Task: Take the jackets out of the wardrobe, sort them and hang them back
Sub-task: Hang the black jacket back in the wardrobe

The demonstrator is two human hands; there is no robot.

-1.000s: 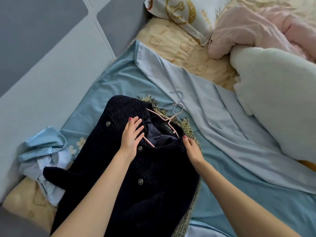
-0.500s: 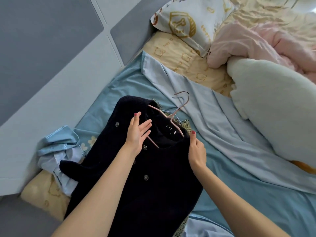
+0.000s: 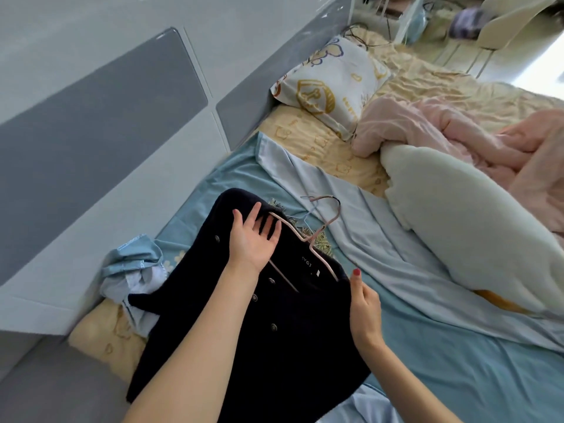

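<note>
A dark navy jacket with metal buttons hangs on a thin pink hanger and is raised a little over the bed. My left hand lies palm up with straight, spread fingers against the jacket's left shoulder by the collar. My right hand pinches the edge of the jacket's right shoulder. Below the collar, a second garment with a green fringed edge peeks out on the sheet, with a pale blue hanger hook beside it.
A blue sheet covers the near bed. Crumpled light-blue cloth lies by the padded wall on the left. A printed pillow, a pink duvet and a white duvet lie behind and to the right.
The jacket and its hanger have risen off the garment below. My left hand turned from palm down on the collar to palm up at the shoulder. My right hand keeps its pinch.
</note>
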